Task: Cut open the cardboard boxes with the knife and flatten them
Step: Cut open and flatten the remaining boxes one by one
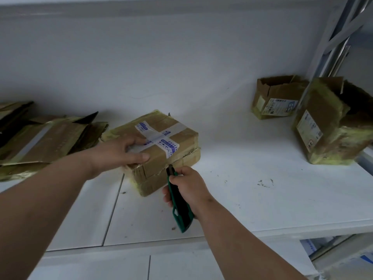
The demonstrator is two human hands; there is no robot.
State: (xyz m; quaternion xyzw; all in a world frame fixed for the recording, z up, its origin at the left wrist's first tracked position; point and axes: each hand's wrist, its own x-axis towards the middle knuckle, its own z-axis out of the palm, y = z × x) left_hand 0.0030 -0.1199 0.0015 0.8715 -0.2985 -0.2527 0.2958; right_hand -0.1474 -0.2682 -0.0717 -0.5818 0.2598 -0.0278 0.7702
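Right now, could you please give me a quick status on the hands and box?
Left hand steadies taped brown cardboard box. Right hand grips green utility knife at its seam. Nothing blocking.

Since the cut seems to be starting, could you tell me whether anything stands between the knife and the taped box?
Nothing visible does. The right hand holds the knife with its tip at the near corner of the box. The left hand rests on the box top, left of the tip.
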